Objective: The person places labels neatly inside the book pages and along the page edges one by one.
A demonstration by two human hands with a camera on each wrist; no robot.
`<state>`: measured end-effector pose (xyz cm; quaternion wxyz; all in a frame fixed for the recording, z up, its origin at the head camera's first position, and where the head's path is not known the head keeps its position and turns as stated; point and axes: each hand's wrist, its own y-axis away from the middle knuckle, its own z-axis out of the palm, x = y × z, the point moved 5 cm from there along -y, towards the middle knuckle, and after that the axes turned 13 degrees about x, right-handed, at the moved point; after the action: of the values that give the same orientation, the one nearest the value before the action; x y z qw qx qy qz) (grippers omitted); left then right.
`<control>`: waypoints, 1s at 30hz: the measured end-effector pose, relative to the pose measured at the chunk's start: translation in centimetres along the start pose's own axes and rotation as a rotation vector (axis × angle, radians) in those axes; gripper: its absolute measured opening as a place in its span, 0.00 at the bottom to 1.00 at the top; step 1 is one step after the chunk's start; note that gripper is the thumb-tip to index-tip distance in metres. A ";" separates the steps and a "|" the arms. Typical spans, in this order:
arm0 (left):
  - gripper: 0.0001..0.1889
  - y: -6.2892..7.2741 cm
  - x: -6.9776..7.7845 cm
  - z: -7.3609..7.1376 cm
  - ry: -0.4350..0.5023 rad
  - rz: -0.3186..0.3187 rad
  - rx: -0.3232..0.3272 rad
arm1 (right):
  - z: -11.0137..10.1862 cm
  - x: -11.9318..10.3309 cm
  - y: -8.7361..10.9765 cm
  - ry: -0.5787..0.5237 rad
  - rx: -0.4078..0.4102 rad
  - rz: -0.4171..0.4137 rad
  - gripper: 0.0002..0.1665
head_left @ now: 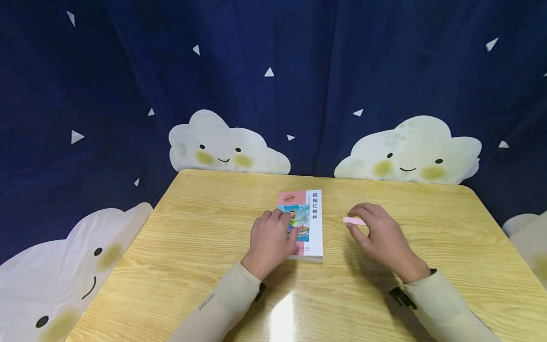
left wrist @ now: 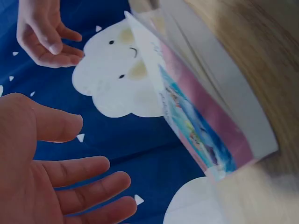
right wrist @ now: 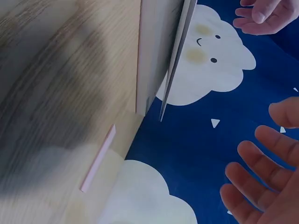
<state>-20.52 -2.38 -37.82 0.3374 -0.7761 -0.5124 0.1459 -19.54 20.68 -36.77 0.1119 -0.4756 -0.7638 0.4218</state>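
A paperback book [head_left: 315,232] with a pink and white cover and a colourful picture lies on the table. Its front cover [left wrist: 187,112] stands slightly raised from the pages in the left wrist view. My left hand [head_left: 272,235] hovers over the book's left part, hiding some of the picture; its fingers are spread and hold nothing. To the right of the book, a thin pale pink strip [head_left: 353,221] lies flat on the wood. Above that strip [right wrist: 98,158] my right hand [head_left: 380,235] hangs with fingers loosely bent and apart from it.
The light wooden table [head_left: 205,213] carries the book and the strip. Behind its far edge hangs a dark blue curtain [head_left: 290,104] printed with smiling clouds and small white triangles. Black straps [head_left: 401,298] sit at the sleeve cuffs.
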 end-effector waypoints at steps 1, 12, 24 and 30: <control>0.14 0.0 0.0 0.1 -0.006 -0.006 -0.006 | 0.1 0.0 0.0 -0.002 -0.011 0.006 0.11; 0.13 -0.2 1.3 2.4 -0.081 0.078 -0.031 | 1.1 0.4 0.3 -0.011 -0.087 0.022 0.10; 0.14 -0.1 2.5 3.9 -0.122 0.091 -0.075 | 1.7 1.0 0.6 -0.038 -0.146 0.081 0.10; 0.17 0.2 3.2 4.9 -0.129 0.078 -0.181 | 2.0 1.0 1.2 -0.046 -0.185 0.108 0.10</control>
<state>-21.80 2.27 -41.18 0.2266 -0.8117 -0.5136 0.1616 -20.44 20.65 -39.07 0.0271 -0.5144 -0.7751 0.3659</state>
